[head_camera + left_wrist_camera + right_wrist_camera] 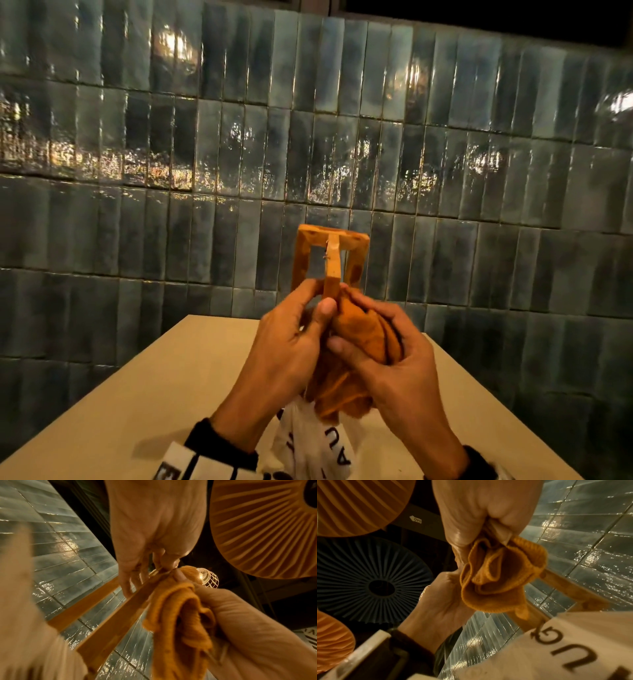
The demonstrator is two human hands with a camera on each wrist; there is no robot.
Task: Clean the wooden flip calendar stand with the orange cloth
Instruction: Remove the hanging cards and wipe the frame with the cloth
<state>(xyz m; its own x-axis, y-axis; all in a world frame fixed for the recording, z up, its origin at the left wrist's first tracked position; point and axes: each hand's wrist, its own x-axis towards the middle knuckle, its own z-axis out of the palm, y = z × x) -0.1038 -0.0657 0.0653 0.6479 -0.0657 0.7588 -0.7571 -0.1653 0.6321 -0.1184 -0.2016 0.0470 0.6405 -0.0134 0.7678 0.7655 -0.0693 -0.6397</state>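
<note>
Nearest us, white calendar cards (305,442) with dark letters hang below our hands, above bench (144,394). Our right hand (387,370) curls round bunched orange cloth (359,339), pressing it against wooden flip calendar stand (330,260). Our left hand (287,339) grips stand's lower end, thumb on centre slat. Stand held aloft, tilted away. Beyond: glossy blue-green tiled wall (479,171).

Cloth (359,342): mustard orange, plain. Calendar stand (329,260): light honey wood. Cards (310,442), lower centre: white, black lettering. Wall tiles (205,137): glossy blue-grey. Table (154,394): cream. Lampshade (368,580), left: dark blue, pleated.
</note>
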